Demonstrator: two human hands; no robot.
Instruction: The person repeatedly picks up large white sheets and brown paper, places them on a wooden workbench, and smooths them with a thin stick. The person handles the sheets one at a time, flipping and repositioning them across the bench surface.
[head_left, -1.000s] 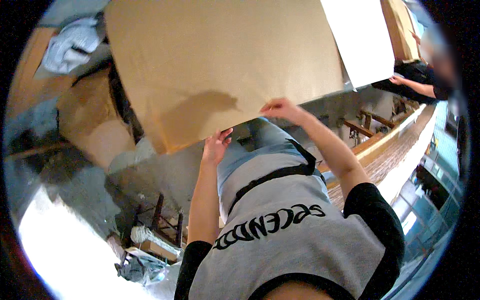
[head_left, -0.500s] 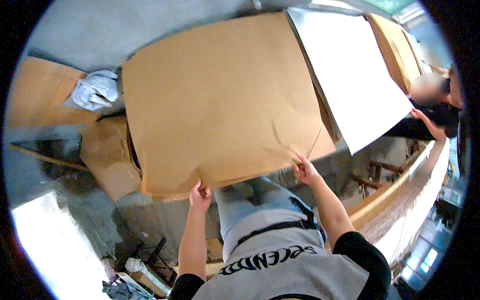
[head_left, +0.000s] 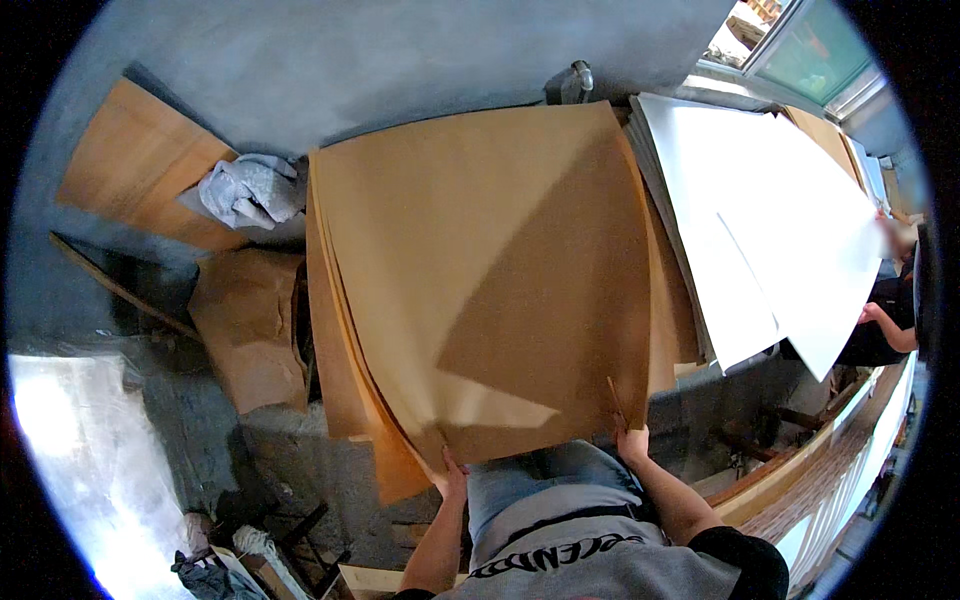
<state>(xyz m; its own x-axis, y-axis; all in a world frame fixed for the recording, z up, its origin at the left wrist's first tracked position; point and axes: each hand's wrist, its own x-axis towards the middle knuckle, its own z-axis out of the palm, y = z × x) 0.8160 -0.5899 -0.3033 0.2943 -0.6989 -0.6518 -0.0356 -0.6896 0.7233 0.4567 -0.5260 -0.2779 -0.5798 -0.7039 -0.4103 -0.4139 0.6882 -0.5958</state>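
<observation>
A large brown sheet [head_left: 430, 260], like kraft paper or thin card, spreads before me and bends down toward my body. My left hand [head_left: 452, 474] is closed on its near edge at the left, where the sheet puckers. Closer to the near right corner, my right hand [head_left: 632, 445] grips the same edge, with a small crease rising above the fingers. More brown sheets [head_left: 335, 370] show beneath it along the left side, one corner drooping lower. Both thumbs are partly seen; the other fingers are mostly hidden under the sheet.
At right, a pile of white sheets [head_left: 700, 190] lies beside the brown ones; another person's hand [head_left: 872, 313] holds one. A crumpled grey cloth [head_left: 250, 190], a wooden board [head_left: 150, 160] and torn brown paper [head_left: 250, 320] are at left. A pipe [head_left: 580, 78] juts from the wall.
The brown sheet has come nearer my body and now curves, with lower sheets showing at its left. Both hands keep their grip. The other person's white sheet has shifted, baring another beneath.
</observation>
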